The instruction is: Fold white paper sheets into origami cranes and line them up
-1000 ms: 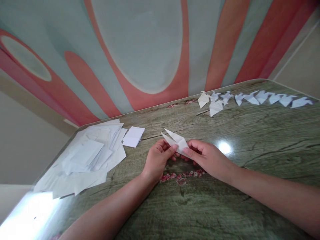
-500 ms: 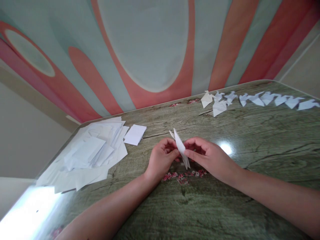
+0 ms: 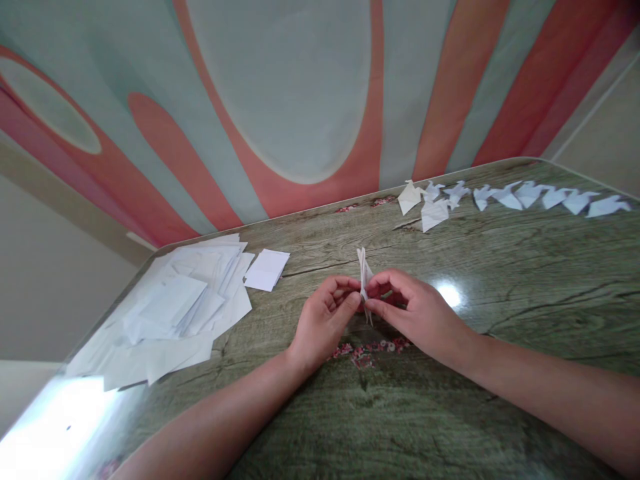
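Observation:
A piece of folded white paper [image 3: 363, 267] stands nearly upright between my hands, seen almost edge-on, its thin layers slightly parted at the top. My left hand [image 3: 327, 313] pinches it from the left, thumb over the near side. From the right, my right hand [image 3: 413, 307] grips the same paper between thumb and curled fingers. Its middle is partly covered by the fingertips. Both hands are just above the wood-grain table [image 3: 310, 427], near a printed strip of pink flowers [image 3: 367, 350].
Loose white paper sheets [image 3: 125, 357] lie heaped at the left, with folded pieces on top. Beside them is a small folded paper stack [image 3: 267, 269]. Several folded paper birds [image 3: 530, 194] line the far right edge. Behind the table rises a patterned wall covering [image 3: 300, 100].
The folded paper has turned from leaning with a broad face showing to nearly upright and edge-on. My fingers have shifted slightly on it, and the view has moved a little.

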A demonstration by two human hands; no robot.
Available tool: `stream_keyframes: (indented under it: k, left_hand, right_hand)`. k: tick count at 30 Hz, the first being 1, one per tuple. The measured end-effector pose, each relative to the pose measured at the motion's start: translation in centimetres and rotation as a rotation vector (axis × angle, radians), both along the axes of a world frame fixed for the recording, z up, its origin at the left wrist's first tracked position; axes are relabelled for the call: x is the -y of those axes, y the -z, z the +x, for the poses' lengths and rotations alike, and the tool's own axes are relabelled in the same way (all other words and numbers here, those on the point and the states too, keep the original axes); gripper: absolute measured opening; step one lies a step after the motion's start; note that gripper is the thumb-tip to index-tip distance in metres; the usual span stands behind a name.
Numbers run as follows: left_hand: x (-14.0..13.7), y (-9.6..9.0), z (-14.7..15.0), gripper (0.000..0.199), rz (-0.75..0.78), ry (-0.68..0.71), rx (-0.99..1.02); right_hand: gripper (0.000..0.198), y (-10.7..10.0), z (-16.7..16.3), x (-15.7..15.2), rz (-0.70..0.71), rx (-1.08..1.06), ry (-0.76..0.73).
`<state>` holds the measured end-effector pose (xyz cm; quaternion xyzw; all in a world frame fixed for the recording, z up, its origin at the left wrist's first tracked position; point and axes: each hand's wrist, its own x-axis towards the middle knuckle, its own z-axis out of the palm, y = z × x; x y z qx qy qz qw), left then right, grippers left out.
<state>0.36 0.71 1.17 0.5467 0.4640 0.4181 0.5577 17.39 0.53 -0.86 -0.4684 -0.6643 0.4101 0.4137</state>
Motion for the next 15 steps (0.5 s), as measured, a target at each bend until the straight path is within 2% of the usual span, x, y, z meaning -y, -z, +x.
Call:
stream_keyframes:
  k: [6,15]
  left_hand:
    - [-0.5,0.7,-0.4,0.024,-0.089,-0.012,0.081]
    - [-1.1,1.5,-0.8,0.022,-0.228,0.035,0.292]
  right_hand:
    - [0.014,-0.2,0.0,0.2,-0.012,-0.012,-0.014]
    - [0.026,-0.4,0.0,0.4,-0.006,-0.051,0.005]
